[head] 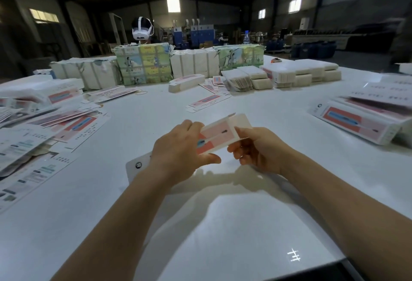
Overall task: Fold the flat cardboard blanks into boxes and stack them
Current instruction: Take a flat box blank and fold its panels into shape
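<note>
Hands (178, 146) (256, 149) pinch thin printed cardboard blank (219, 134), end flap open.

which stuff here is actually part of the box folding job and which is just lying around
Part of the job:
- carton held above the table by left hand and right hand
- loose flat blanks on the left
- folded boxes piled on the right
- single blank lying mid-table

Just lying about:
- wrapped bundles at the far edge
- water bottle behind them
- rubber band
</note>
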`<state>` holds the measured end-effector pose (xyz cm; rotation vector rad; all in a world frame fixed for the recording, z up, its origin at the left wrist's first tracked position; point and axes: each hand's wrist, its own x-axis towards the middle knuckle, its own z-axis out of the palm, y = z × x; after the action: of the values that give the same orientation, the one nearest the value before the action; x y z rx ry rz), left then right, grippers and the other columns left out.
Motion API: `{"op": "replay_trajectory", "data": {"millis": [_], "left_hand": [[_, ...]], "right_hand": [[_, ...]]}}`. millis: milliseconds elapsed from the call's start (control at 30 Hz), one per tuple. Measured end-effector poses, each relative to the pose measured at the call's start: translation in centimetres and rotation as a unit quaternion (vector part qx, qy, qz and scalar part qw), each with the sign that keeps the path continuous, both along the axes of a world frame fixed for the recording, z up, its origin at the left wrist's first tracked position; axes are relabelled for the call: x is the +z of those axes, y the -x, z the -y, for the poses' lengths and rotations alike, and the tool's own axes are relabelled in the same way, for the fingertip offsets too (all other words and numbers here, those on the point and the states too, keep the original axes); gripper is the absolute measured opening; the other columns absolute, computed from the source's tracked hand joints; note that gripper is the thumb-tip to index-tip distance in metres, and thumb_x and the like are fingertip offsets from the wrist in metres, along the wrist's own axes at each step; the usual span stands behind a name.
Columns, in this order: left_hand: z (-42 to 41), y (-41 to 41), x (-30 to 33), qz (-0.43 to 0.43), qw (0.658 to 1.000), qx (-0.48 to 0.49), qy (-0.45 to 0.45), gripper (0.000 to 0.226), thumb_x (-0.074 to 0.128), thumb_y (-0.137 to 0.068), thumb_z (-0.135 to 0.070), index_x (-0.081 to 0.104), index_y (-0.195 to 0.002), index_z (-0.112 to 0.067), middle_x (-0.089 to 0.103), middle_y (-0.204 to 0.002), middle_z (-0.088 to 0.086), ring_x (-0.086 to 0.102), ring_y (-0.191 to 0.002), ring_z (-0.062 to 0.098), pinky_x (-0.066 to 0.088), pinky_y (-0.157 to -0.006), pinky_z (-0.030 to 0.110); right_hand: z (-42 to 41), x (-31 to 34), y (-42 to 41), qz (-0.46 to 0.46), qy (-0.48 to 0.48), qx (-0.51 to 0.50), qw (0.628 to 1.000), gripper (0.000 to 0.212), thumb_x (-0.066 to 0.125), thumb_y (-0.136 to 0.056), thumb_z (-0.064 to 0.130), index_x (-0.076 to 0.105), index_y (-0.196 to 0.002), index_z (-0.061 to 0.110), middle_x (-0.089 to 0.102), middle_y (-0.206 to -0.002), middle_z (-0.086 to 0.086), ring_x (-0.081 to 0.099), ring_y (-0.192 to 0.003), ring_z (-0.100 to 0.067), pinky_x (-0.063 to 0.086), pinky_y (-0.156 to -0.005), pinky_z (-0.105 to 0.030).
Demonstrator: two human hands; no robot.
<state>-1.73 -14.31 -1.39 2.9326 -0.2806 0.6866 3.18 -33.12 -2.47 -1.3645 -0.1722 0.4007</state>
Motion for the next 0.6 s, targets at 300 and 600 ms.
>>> {"op": "replay_trajectory", "data": {"millis": [300,600], "left_hand": [[-0.9,-0.2,0.4,-0.017,0.993,0.038,0.108,0.06,0.059,-0.077,-0.064,0.045,-0.123,-0.029,0.051,-0.107,-0.007,0.056,-0.088,0.019,0.053,-0.074,0.04],[-0.1,-0.1,0.1,-0.027,0.991,0.013,0.13,0.071,0.062,-0.073,-0.067,0.043,-0.131,-0.03,0.053,-0.113,-0.005,0.057,-0.09,0.015,0.057,-0.074,0.037]], "right_hand": [[-0.5,-0.7,1.2,0.406,0.183,-0.308,0.841,0.016,0.062,-0.088,0.008,0.069,-0.103,0.009,0.058,-0.087,0.001,0.055,-0.068,-0.006,0.049,-0.063,-0.021],[-1.9,-1.1,2.1,0.469,0.271,-0.248,0.803,0.031,0.064,-0.09,0.016,0.066,-0.119,0.008,0.048,-0.112,0.0,0.036,-0.108,-0.011,0.026,-0.088,0.0]]}}
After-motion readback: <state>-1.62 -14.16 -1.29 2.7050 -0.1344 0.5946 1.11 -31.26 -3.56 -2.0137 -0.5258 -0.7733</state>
